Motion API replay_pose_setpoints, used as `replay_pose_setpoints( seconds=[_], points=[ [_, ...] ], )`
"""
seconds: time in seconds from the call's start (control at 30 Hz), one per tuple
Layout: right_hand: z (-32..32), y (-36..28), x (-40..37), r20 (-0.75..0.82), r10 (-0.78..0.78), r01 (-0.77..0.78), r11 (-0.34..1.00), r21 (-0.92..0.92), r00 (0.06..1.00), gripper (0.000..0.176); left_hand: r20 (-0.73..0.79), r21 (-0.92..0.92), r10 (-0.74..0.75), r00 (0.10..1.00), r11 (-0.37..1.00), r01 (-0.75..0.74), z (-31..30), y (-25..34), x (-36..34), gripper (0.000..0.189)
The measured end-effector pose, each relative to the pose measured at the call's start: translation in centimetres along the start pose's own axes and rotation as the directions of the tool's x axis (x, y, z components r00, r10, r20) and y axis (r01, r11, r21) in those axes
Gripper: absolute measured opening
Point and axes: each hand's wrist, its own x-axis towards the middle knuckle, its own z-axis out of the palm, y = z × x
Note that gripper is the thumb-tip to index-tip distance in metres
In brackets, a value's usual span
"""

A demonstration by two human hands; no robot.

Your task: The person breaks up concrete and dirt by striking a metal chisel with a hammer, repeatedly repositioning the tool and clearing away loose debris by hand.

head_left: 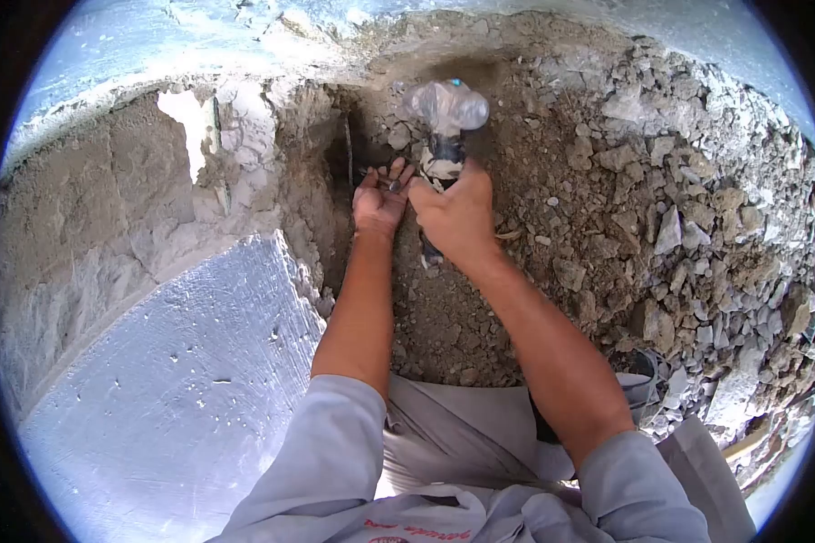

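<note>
My right hand grips the dark handle of a hammer, whose grey head is blurred and raised over a hollow broken into the wall. My left hand sits just left of it, fingers curled around a thin dark metal tool set against the broken masonry; most of that tool is hidden by the fingers. Both hands nearly touch. A dark vertical groove runs in the wall above my left hand.
Loose rubble and stone chips cover the ground to the right. A whitewashed wall face lies at left, with chipped plaster above it. My grey sleeves and trousers fill the bottom.
</note>
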Motion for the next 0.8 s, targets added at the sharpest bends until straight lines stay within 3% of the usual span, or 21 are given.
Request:
replay_pose_setpoints(
  seconds=[0.03, 0.1, 0.13, 0.17, 0.2, 0.23, 0.27, 0.3, 0.33, 0.43, 0.47, 0.5, 0.53, 0.57, 0.63, 0.67, 0.77, 0.8],
  points=[
    [0.6, 0.9, -0.3, -0.111, -0.058, 0.055, 0.998, -0.023, 0.992, 0.013, -0.035, 0.025, 0.001, 0.999, 1.000, 0.000, 0.0, 0.0, 0.0, 0.025],
    [0.2, 2.7, -0.3, 0.146, 0.301, -0.307, 0.952, 0.018, 0.942, 0.014, -0.098, 0.075, 0.001, 0.995, 0.997, 0.007, 0.1, 0.1, 0.1, 0.025],
    [-0.2, 3.1, 0.1, 0.272, 0.449, -0.468, 0.884, 0.009, 0.851, 0.014, -0.055, 0.143, 0.007, 0.998, 0.990, 0.001, -3.5, -0.5, 4.3, 0.020],
    [-0.3, 3.3, 0.8, 0.394, 0.566, -0.609, 0.793, -0.018, 0.725, 0.015, -0.087, 0.156, 0.047, 0.995, 0.987, -0.033, -2.3, -0.4, 4.4, 0.019],
    [-1.1, 2.8, 1.1, 0.412, 0.554, -0.607, 0.795, -0.002, 0.724, 0.014, -0.133, 0.160, 0.092, 0.987, 0.985, -0.070, -1.4, -0.5, 3.5, 0.018],
    [-1.4, 2.2, 0.6, 0.343, 0.499, -0.522, 0.852, -0.029, 0.796, 0.013, -0.196, 0.168, 0.125, 0.973, 0.981, -0.093, -1.3, -0.7, 1.9, 0.017],
    [-2.1, 1.5, 0.3, 0.266, 0.432, -0.431, 0.900, -0.065, 0.862, 0.012, -0.118, 0.132, 0.014, 0.993, 0.991, 0.002, 0.0, -0.4, 0.0, 0.016],
    [-2.4, 1.1, 0.3, 0.194, 0.345, -0.329, 0.938, -0.109, 0.918, 0.012, -0.115, 0.106, 0.005, 0.993, 0.994, 0.007, -0.3, -0.8, 0.3, 0.016],
    [-1.8, 0.9, 0.1, 0.070, 0.252, -0.253, 0.967, 0.009, 0.965, 0.012, -0.113, 0.083, 0.006, 0.994, 0.997, 0.003, -0.4, -0.8, 0.6, 0.016],
    [-0.1, 1.9, 0.1, 0.030, 0.177, -0.178, 0.984, 0.023, 0.984, 0.012, -0.118, 0.077, 0.001, 0.993, 0.997, 0.008, -1.9, -0.2, 2.8, 0.018],
    [-0.1, 2.9, -0.1, 0.189, 0.275, -0.263, 0.961, -0.087, 0.943, 0.014, -0.073, 0.090, -0.014, 0.997, 0.996, 0.020, -5.0, 0.0, 6.1, 0.019],
    [-0.2, 3.8, -0.2, 0.236, 0.349, -0.327, 0.936, -0.130, 0.907, 0.015, -0.027, 0.104, -0.028, 0.999, 0.994, 0.030, -6.3, -0.1, 8.0, 0.020],
    [0.0, 4.6, -0.1, 0.282, 0.419, -0.384, 0.907, -0.171, 0.863, 0.015, -0.106, 0.184, -0.053, 0.993, 0.980, 0.072, -0.7, -0.2, 1.7, 0.021],
    [0.2, 4.8, 0.4, 0.326, 0.481, -0.432, 0.876, -0.213, 0.814, 0.016, -0.093, 0.234, -0.045, 0.995, 0.970, 0.066, 0.6, -0.2, 1.6, 0.020],
    [-0.4, 3.4, 0.0, 0.340, 0.429, -0.396, 0.903, -0.165, 0.837, 0.017, -0.118, 0.313, -0.030, 0.993, 0.947, 0.066, -0.2, -0.4, 1.1, 0.018],
    [-1.4, 1.8, 0.1, 0.334, 0.402, -0.377, 0.915, -0.140, 0.852, 0.017, -0.141, 0.266, -0.161, 0.977, 0.944, 0.194, -4.7, 0.4, 6.1, 0.013],
    [-4.0, -2.1, 0.9, 0.339, 0.319, -0.316, 0.946, -0.066, 0.885, 0.015, -0.140, 0.244, 0.020, 0.990, 0.970, 0.015, -3.6, 0.5, 4.2, 0.007],
    [-4.9, -2.8, 1.3, 0.352, 0.309, -0.313, 0.949, -0.048, 0.884, 0.014, -0.060, 0.234, 0.014, 0.998, 0.972, 0.000, -3.9, 0.9, 4.1, 0.004]
  ],
)
